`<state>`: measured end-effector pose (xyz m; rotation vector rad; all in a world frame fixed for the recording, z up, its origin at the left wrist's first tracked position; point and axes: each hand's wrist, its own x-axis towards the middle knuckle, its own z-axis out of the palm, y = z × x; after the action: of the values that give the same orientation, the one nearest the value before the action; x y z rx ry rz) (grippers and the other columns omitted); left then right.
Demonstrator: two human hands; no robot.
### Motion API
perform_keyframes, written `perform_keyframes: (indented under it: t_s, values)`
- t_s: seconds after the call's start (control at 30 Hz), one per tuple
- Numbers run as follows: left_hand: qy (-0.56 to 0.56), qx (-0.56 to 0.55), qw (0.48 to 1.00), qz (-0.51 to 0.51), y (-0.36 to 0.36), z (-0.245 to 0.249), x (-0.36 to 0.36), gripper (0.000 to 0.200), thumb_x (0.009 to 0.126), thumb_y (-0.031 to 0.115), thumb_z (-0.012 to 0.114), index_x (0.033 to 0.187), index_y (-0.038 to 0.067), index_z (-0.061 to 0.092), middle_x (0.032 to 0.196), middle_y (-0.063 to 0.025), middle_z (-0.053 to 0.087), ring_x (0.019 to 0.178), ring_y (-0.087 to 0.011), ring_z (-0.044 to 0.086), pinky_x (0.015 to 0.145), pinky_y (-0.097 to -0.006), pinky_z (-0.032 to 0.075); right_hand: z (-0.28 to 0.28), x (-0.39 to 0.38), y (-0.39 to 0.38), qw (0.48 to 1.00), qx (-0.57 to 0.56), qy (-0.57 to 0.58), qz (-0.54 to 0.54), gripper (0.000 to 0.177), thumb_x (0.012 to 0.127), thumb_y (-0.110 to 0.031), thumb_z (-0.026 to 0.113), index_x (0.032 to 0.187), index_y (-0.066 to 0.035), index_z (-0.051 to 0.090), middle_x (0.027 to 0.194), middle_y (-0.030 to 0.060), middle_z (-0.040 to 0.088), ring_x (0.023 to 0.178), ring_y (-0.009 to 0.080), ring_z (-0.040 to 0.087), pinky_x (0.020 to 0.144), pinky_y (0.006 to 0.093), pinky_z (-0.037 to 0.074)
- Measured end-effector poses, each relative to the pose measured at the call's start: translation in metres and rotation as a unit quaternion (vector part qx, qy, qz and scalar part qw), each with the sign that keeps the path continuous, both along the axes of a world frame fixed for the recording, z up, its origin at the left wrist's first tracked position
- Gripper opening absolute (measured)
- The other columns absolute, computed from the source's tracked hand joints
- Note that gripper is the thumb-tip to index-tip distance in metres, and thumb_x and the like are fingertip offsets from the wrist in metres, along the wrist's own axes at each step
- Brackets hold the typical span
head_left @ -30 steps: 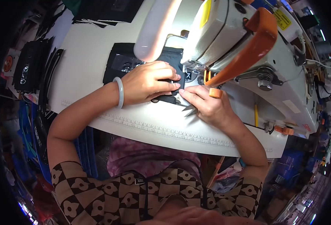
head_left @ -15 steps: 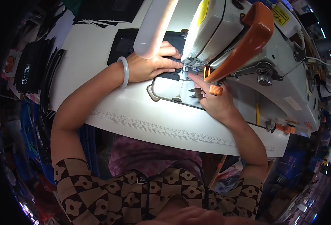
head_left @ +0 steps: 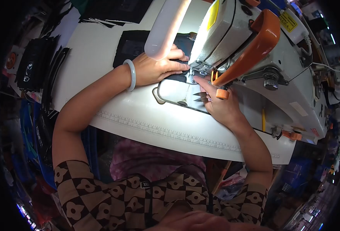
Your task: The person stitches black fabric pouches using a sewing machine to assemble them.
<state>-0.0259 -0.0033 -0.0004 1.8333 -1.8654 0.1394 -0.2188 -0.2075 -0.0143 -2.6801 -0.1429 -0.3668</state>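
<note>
nearest: patterned shirt (head_left: pixel 123 196), then the front edge of the white table (head_left: pixel 120 102) with a printed ruler scale (head_left: pixel 166 135) running along it.

left arm: comes in from the side, elbow bent and wide, forearm angled forward and inward. pale bangle (head_left: pixel 130 75) at the wrist. left hand (head_left: pixel 154 70) palm down, opened fairly flat, fingers reaching toward the presser foot (head_left: pixel 192 72); it presses on the black fabric (head_left: pixel 129 44) without gripping it.

right arm: elbow bent outward, forearm slanting forward and inward. right hand (head_left: pixel 222 106) partly closed, lower fingers curled round the snips (head_left: pixel 200 97), whose two blades stick out apart toward the left hand. index finger extended, its tip just beside the presser foot. rest of the grip on the snips hidden.

black fabric: lies on the table under and beyond the left hand, its inner edge at the presser foot; partly covered by the white lamp (head_left: pixel 165 32). metal plate (head_left: pixel 174 91) shows on the near side of it.

above the right hand: orange lever (head_left: pixel 260 48) on the sewing machine (head_left: pixel 226 32).

farther: dark cloth pieces (head_left: pixel 118 10) at the far side of the table.
</note>
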Motion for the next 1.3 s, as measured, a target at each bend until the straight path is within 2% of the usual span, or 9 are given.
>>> perform_keyframes:
  t_s: [0.4,0.47,0.6,0.7,0.73,0.83,0.97,1.17,1.3]
  values:
    - [-0.042,0.051,0.997,0.031,0.005,0.018,-0.013,0.023,0.094,0.023,0.070,0.111,0.009,0.076,0.110,-0.0049,0.070,0.101,-0.0227,0.065,0.085,-0.0395,0.056,-0.006,-0.002,-0.005,1.000,-0.025,0.009,-0.006,0.038,0.092,-0.007,0.066,0.129,-0.018,0.069,0.094,0.0148,0.068,0.086,0.0353,0.068,0.076,0.0430,0.055]
    - [-0.046,0.065,0.996,0.030,0.008,0.018,-0.018,0.023,0.095,0.023,0.070,0.111,0.009,0.076,0.108,-0.0046,0.069,0.101,-0.0224,0.066,0.085,-0.0397,0.056,-0.005,-0.003,-0.005,1.000,0.000,0.007,0.006,0.044,0.088,-0.002,0.067,0.129,-0.017,0.069,0.095,0.0141,0.068,0.087,0.0347,0.068,0.076,0.0420,0.055]
    - [0.045,0.064,0.997,0.016,0.021,0.013,-0.034,0.024,0.095,0.020,0.069,0.114,0.006,0.073,0.108,-0.0093,0.067,0.104,-0.0256,0.065,0.088,-0.0408,0.055,0.000,-0.003,-0.006,0.999,0.009,-0.024,0.045,0.055,0.079,0.005,0.069,0.129,-0.018,0.070,0.099,0.0118,0.069,0.090,0.0328,0.069,0.078,0.0406,0.056]
    - [0.321,-0.078,0.941,0.077,0.022,0.016,-0.067,0.028,0.094,0.017,0.069,0.118,0.002,0.069,0.111,-0.0158,0.064,0.108,-0.0316,0.063,0.093,-0.0426,0.054,0.006,-0.004,-0.007,0.997,-0.005,-0.039,0.069,0.061,0.074,0.008,0.070,0.128,-0.018,0.071,0.104,0.0099,0.071,0.093,0.0311,0.070,0.080,0.0398,0.057]
    - [0.323,-0.076,0.940,0.075,0.023,0.015,-0.070,0.028,0.094,0.017,0.069,0.118,0.002,0.069,0.111,-0.0158,0.064,0.108,-0.0316,0.063,0.093,-0.0426,0.054,0.007,-0.005,-0.007,0.996,-0.016,-0.038,0.076,0.063,0.071,0.009,0.071,0.128,-0.019,0.071,0.106,0.0091,0.071,0.094,0.0302,0.070,0.081,0.0394,0.058]
    - [0.129,-0.020,0.988,0.084,0.024,0.007,-0.076,0.032,0.093,0.015,0.071,0.120,-0.002,0.066,0.118,-0.0211,0.062,0.118,-0.0375,0.060,0.103,-0.0462,0.050,0.010,-0.007,-0.007,0.994,-0.034,-0.044,0.091,0.064,0.069,0.010,0.071,0.126,-0.020,0.072,0.110,0.0072,0.072,0.096,0.0286,0.071,0.082,0.0387,0.059]
    - [0.069,-0.005,0.996,0.060,0.018,0.000,-0.080,0.033,0.091,0.015,0.073,0.119,-0.003,0.067,0.124,-0.0198,0.063,0.127,-0.0374,0.058,0.111,-0.0484,0.046,0.017,-0.008,-0.008,0.992,-0.054,-0.053,0.104,0.060,0.070,0.009,0.071,0.122,-0.020,0.074,0.112,0.0040,0.072,0.097,0.0265,0.071,0.082,0.0377,0.060]
    - [0.079,0.001,0.994,0.070,0.014,-0.002,-0.070,0.034,0.091,0.016,0.074,0.119,-0.002,0.067,0.127,-0.0182,0.063,0.132,-0.0358,0.056,0.115,-0.0488,0.043,0.022,-0.010,-0.005,0.988,-0.062,-0.038,0.138,0.046,0.073,0.007,0.071,0.113,-0.014,0.077,0.104,0.0006,0.073,0.088,0.0234,0.072,0.075,0.0357,0.060]
    - [0.082,0.003,0.994,0.067,0.014,-0.003,-0.063,0.035,0.090,0.017,0.074,0.119,-0.001,0.067,0.128,-0.0172,0.063,0.132,-0.0350,0.056,0.115,-0.0486,0.043,0.018,-0.010,-0.005,0.986,-0.058,-0.055,0.144,0.039,0.075,0.005,0.071,0.109,-0.011,0.077,0.099,0.0021,0.072,0.083,0.0230,0.072,0.071,0.0345,0.060]
